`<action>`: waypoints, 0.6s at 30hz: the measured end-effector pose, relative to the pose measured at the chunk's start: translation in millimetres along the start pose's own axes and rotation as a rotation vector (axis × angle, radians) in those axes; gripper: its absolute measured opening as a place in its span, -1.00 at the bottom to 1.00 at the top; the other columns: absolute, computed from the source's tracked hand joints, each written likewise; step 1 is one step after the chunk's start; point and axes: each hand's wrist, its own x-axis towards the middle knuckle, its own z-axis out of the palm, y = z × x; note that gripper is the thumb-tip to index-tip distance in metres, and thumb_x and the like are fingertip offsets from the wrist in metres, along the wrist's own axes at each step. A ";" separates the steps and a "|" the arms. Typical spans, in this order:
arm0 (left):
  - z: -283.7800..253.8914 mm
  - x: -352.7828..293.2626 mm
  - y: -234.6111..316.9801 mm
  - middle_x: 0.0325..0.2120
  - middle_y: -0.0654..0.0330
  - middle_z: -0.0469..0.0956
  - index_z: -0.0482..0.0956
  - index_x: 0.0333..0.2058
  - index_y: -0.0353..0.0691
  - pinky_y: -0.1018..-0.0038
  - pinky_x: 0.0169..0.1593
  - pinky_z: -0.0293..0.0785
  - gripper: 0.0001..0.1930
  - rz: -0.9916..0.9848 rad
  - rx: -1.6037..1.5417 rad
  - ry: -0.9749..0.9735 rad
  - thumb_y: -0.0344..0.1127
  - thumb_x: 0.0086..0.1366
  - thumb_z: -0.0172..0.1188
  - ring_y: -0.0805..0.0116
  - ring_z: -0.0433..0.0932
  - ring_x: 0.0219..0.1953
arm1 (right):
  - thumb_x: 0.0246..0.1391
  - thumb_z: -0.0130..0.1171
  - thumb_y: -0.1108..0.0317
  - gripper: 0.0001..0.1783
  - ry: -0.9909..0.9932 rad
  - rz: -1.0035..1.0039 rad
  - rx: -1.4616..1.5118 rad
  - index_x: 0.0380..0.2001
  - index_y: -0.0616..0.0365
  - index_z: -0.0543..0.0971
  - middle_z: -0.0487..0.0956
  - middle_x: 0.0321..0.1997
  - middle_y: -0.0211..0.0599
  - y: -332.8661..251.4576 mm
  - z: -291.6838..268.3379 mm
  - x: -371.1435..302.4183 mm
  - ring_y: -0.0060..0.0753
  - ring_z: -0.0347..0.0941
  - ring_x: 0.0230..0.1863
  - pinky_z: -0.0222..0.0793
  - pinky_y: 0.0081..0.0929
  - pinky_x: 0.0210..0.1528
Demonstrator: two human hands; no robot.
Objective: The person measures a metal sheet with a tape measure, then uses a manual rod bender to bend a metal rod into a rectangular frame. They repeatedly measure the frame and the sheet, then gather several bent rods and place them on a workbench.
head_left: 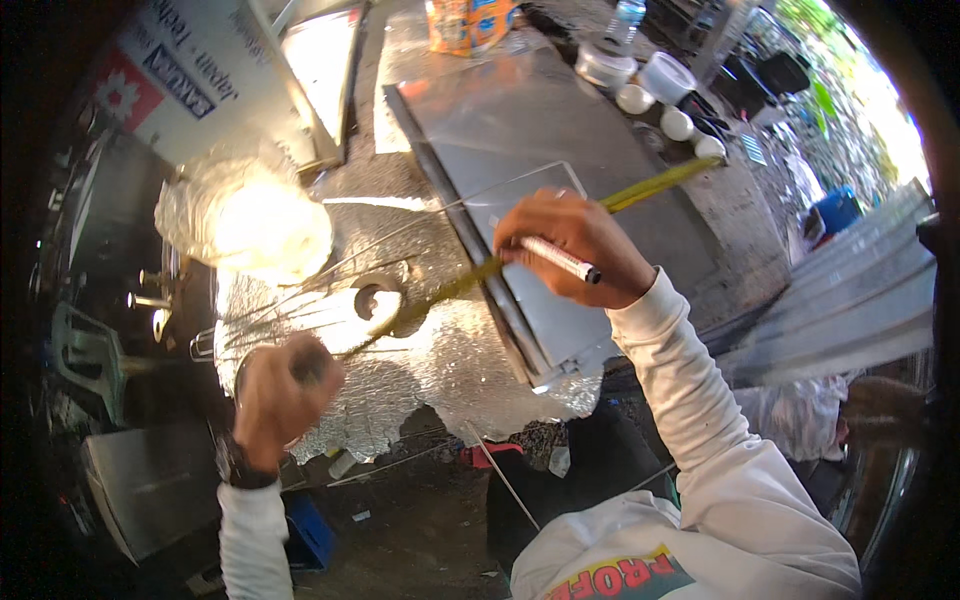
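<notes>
The right hand closes its grip on a white marker pen, tip angled down and left, while its fingers press on a long yellow ruler laid slantwise over a clear sheet of glass, seemingly to steady the straightedge for a line. Nearer and left, the left hand is fisted around something dark; I cannot tell what. It sits by the ruler's near end, over patterned glass on the tabletop. White bowls stand far right.
</notes>
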 end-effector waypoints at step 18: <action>194.6 -230.5 30.0 -0.23 0.07 0.58 0.18 0.30 -0.25 0.38 -0.06 0.51 -0.32 -0.383 -1.163 -0.101 -0.01 0.29 0.02 0.27 0.58 -0.19 | -0.01 0.30 0.31 -0.67 -0.134 -0.039 0.448 -0.13 -0.01 0.52 0.59 -0.10 -0.23 -111.3 12.8 -90.2 -0.15 0.54 -0.02 0.41 -0.16 0.07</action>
